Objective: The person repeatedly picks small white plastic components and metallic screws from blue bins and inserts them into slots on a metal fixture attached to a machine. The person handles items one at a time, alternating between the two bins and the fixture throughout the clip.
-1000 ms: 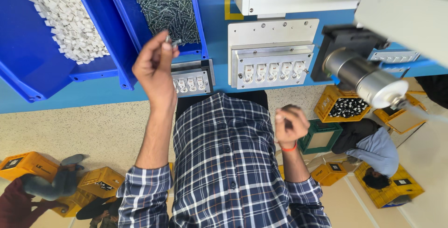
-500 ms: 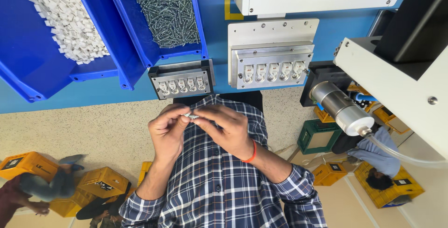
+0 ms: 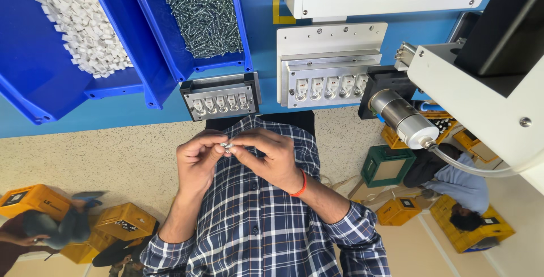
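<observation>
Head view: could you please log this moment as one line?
left hand: pinching small part | right hand: pinching same part | place: before fixture, below screw bin

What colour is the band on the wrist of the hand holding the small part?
Orange-red, on the right hand's wristband, seen in the head view.

The tabletop is bright blue and fills the upper part of the view. Below its edge lies a speckled beige floor. On the floor stand yellow crates at the left and right, and one green crate. The light is even and soft, without hard shadows.
</observation>
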